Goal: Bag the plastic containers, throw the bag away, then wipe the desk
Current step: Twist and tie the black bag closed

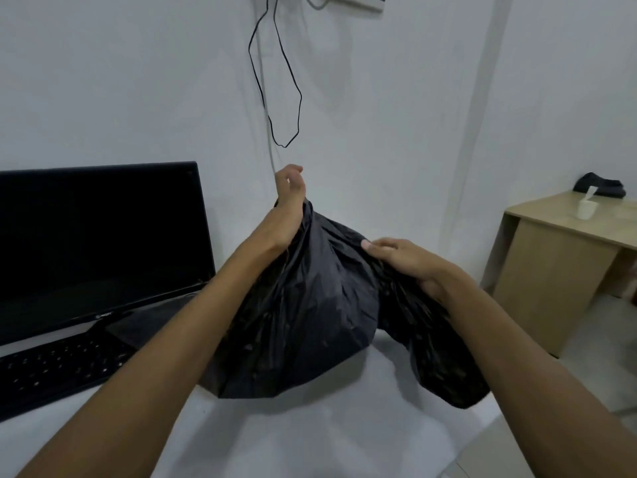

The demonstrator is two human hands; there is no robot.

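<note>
The black bag (pixel 310 305) hides whatever is inside it; no plastic containers can be seen, only bulging folds. It sits on the white desk (pixel 310 436), a little right of the monitor (pixel 100 243), with its far side against the wall (pixel 138 81). The left hand (pixel 286 208) grasps the bag's gathered top at the far side, thumb and fingers raised above the plastic; how tightly the fingers close is hard to make out because the palm blocks them. The right hand (pixel 403 260) clutches a bunched part of the bag on the side away from the monitor, its fingertips buried in the folds. A loose flap of the bag hangs over the desk edge under that wrist.

The monitor is cut off at the left border, and the keyboard (pixel 58 370) in front of it is dark and blurred. A black cable (pixel 293 81) loops down the wall above the bag. Nearer than the bag, the desk top is bare white surface. Beyond the desk edge, well apart from the bag, stands a wooden table (pixel 551 270) carrying a small white cup (pixel 586 210) and a dark bundle (pixel 601 186).
</note>
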